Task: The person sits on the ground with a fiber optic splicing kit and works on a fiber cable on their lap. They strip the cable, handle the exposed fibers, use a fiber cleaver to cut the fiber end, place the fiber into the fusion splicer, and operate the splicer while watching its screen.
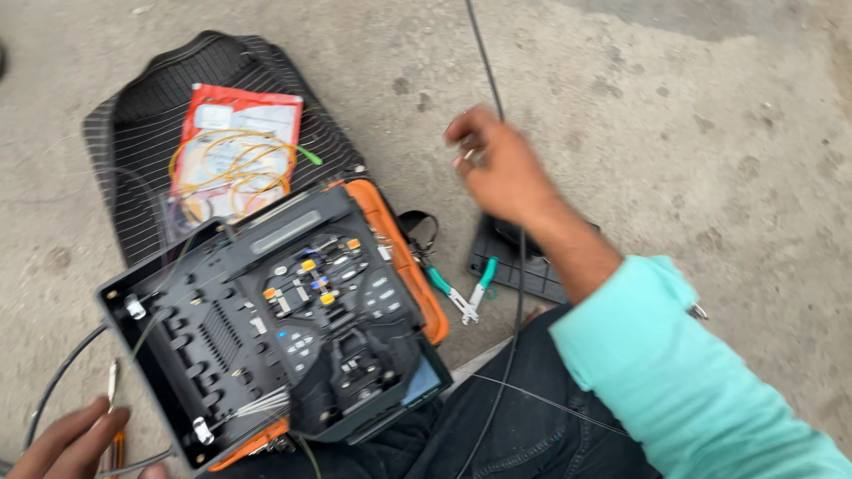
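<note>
Pinching a thin black cable (486, 62), the right hand (501, 168) has its fingers closed on it, up past the black machine (293, 319). That machine sits on the person's lap. The left hand (71, 443) rests below the machine's left corner, fingers curled, near a grey cable (62, 377); I cannot tell if it grips anything. Green-handled pliers (461, 293) lie on the floor right of the machine.

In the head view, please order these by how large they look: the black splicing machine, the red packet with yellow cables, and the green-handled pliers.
Largest to smallest:
1. Black splicing machine, though it also lies nearest the camera.
2. Red packet with yellow cables.
3. Green-handled pliers.
</note>
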